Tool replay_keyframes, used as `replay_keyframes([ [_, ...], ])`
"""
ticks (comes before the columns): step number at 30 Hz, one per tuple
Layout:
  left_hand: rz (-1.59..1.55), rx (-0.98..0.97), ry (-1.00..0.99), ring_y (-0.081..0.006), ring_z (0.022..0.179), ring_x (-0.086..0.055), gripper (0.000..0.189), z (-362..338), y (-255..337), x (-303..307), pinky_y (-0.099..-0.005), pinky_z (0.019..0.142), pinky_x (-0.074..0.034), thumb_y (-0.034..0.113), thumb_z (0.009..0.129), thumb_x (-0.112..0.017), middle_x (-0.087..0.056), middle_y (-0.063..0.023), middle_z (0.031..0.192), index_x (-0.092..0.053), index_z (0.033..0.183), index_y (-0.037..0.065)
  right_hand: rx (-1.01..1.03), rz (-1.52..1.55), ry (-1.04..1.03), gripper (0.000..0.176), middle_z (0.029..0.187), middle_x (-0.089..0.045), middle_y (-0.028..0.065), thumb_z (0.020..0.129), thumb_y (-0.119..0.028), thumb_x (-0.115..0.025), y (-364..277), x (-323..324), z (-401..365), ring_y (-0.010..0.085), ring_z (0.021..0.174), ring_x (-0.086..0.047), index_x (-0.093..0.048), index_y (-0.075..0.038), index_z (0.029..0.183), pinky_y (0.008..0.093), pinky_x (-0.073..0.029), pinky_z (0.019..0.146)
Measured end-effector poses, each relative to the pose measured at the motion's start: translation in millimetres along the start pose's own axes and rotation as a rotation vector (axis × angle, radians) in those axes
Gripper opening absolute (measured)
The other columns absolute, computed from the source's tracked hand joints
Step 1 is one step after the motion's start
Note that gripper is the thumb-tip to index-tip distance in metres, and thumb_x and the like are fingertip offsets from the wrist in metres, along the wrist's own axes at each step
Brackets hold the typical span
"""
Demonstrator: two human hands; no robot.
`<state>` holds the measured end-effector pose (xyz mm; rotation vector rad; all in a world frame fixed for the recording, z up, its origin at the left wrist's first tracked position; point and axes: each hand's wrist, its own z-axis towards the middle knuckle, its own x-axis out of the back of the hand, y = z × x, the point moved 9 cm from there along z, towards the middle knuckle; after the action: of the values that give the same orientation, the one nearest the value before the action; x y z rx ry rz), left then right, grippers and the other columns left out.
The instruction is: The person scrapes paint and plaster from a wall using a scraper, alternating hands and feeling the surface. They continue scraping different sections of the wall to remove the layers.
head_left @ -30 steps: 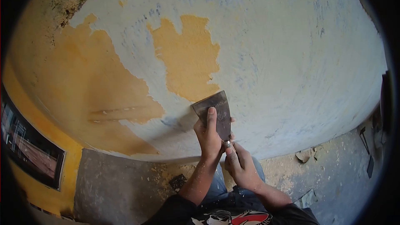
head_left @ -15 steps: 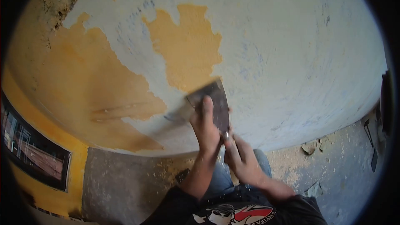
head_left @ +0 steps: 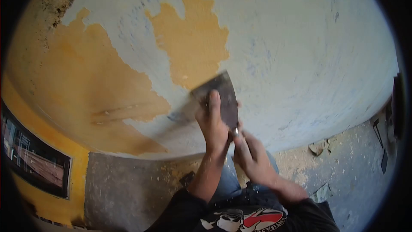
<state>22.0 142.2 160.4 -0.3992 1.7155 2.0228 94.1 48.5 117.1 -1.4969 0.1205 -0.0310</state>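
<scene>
A wide-bladed paint scraper [head_left: 225, 103] points up toward the wall, its edge at the bottom of a yellow paint patch [head_left: 195, 45]. My right hand [head_left: 256, 159] is closed around its handle, which the fingers mostly cover. Higher up, my left hand [head_left: 211, 122] grips the blade, thumb lying along its face and fingers hidden behind. Pale bare wall [head_left: 287, 56] surrounds the patch, and the scraper's shadow falls to the left of the blade.
A larger yellow area [head_left: 98, 77] covers the wall's left part, below a rough broken spot [head_left: 64, 2]. Paint flakes [head_left: 316, 148] litter the grey floor [head_left: 124, 184]. At far left a dark-framed window [head_left: 38, 159] sits in a yellow wall.
The scraper and both hands have shifted slightly upward in view, the blade edge nearer the patch's lower end. A strip of yellow at the patch's lower right has come off.
</scene>
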Motion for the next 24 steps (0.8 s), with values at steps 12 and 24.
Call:
replay_keyframes([
  [12, -0.001, -0.024, 0.009, -0.0159, 0.041, -0.055, 0.045, 8.2, 3.2, 1.3, -0.027, 0.033, -0.041, 0.043, 0.097, -0.054, -0.063, -0.0146, 0.07, -0.057, 0.096, -0.002, -0.008, -0.016, -0.004, 0.034, 0.062, -0.048, 0.0035, 0.104, -0.03, -0.043, -14.6, -2.6, 2.5, 0.0088, 0.058, -0.048, -0.052, 0.003, 0.103, 0.0276, -0.042, 0.055],
  [24, -0.01, 0.015, -0.014, -0.0162, 0.057, -0.064, 0.042, 12.9, 25.3, -5.9, -0.0277, 0.035, -0.046, 0.04, 0.096, -0.057, -0.064, -0.013, 0.075, -0.057, 0.098, -0.002, 0.034, 0.109, -0.069, 0.034, 0.064, -0.046, -0.0005, 0.105, -0.03, -0.04, -32.5, -18.2, 7.6, 0.0063, 0.058, -0.043, -0.049, 0.002, 0.103, 0.0251, -0.037, 0.053],
])
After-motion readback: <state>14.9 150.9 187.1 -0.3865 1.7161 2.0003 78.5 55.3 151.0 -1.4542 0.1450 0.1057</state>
